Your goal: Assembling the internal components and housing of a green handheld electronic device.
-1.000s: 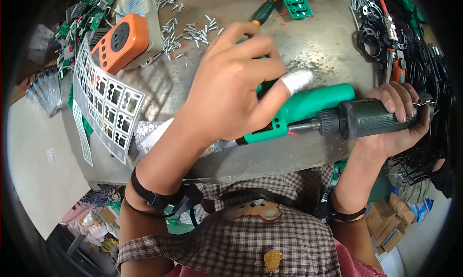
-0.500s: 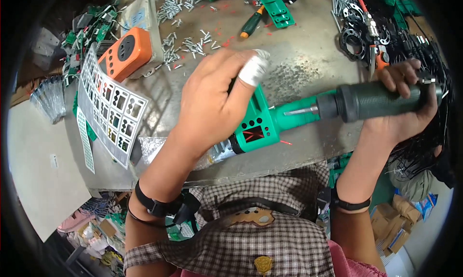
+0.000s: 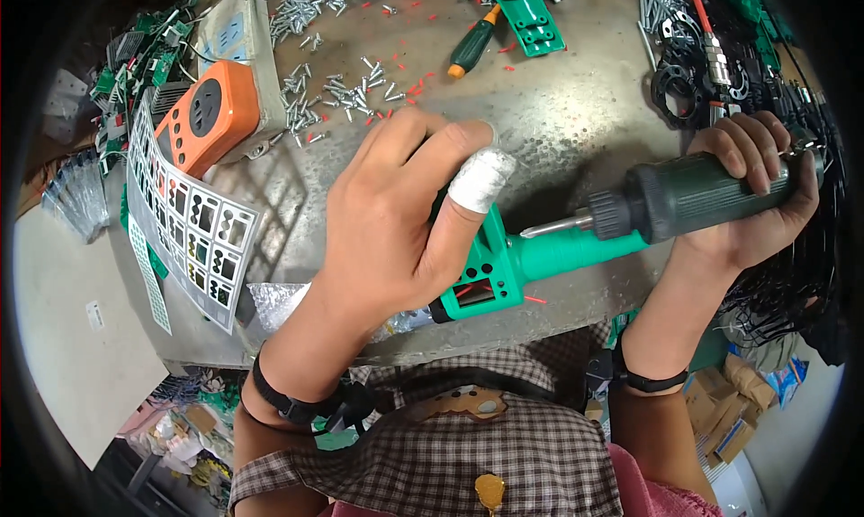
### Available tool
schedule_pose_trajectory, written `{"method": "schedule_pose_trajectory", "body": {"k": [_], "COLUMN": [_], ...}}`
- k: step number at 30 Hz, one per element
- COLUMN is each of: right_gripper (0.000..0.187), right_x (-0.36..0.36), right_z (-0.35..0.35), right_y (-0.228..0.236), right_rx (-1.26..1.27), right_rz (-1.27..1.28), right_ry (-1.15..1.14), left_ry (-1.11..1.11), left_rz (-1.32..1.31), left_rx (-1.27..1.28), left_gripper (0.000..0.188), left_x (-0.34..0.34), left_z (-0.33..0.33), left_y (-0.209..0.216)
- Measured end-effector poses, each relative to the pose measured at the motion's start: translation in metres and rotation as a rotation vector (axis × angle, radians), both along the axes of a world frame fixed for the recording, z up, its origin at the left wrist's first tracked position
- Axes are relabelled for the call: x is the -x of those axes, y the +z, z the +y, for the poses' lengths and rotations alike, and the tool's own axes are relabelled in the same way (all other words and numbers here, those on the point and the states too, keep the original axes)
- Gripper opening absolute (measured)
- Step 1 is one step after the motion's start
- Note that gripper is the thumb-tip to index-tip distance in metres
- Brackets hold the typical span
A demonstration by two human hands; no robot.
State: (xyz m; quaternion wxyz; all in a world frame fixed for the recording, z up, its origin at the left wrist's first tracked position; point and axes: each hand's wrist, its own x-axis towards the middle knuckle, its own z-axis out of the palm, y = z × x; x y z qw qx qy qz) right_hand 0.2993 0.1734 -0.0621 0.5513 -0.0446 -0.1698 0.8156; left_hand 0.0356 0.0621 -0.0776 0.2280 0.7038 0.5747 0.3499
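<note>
My left hand (image 3: 387, 220), white tape round one digit, is closed over the head of a green plastic tool housing (image 3: 576, 254), partly hiding it. The housing lies near the bench's front edge, its long handle part pointing right. A dark opening in its head shows a bit of red. Wrapped in my right hand (image 3: 751, 184) is a dark green power screwdriver (image 3: 693, 197), held nearly level above the handle. Its metal bit (image 3: 553, 226) points left, the tip close to a small screw (image 3: 510, 242) on the housing; whether they touch I cannot tell.
Loose screws (image 3: 360, 89) and red scraps lie at the back. A hand screwdriver (image 3: 474, 42) rests beside a green shell (image 3: 526, 17). An orange box (image 3: 209, 116) and a sticker sheet (image 3: 193, 224) are at left. Black rings (image 3: 675, 94) and dark cables crowd the right.
The housing and both hands sit a little lower in the picture. The bit's tip has come closer to the screw, and my right fingers have closed further round the power screwdriver.
</note>
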Motion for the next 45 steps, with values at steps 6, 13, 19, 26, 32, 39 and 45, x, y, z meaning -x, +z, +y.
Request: {"method": "schedule_pose_trajectory", "body": {"k": [6, 13, 19, 26, 32, 39, 45], "right_gripper": [0.028, 0.030, 0.031, 0.022, 0.038, 0.056, 0.081], "right_x": [0.009, 0.011, 0.014, 0.014, 0.004, -0.083, -0.028], "right_z": [-0.005, -0.006, -0.009, -0.012, -0.001, -0.022, -0.047], "right_y": [-0.005, -0.005, -0.018, -0.016, -0.035, 0.043, 0.042], "right_rx": [0.048, 0.018, 0.113, 0.098, 0.132, -0.145, -0.753], "right_rz": [0.057, 0.028, 0.077, 0.132, 0.023, -1.519, -2.193], "right_ry": [0.041, 0.013, 0.005, 0.035, -0.066, -0.341, -0.011], "left_ry": [0.017, 0.022, 0.086, 0.200, 0.210, 0.917, 1.218], "left_rz": [-0.001, -0.003, 0.010, 0.040, 0.022, 0.204, 0.441], "left_rx": [0.003, -0.010, -0.018, -0.170, -0.159, -0.431, 0.337], "left_gripper": [0.028, 0.024, 0.014, 0.026, 0.037, 0.050, 0.073], "left_x": [-0.001, -0.003, -0.007, -0.010, -0.008, 0.172, 0.349], "left_z": [-0.002, -0.001, 0.000, -0.009, -0.016, -0.073, -0.191], "left_y": [0.000, -0.001, -0.003, -0.003, -0.010, 0.049, 0.023]}}
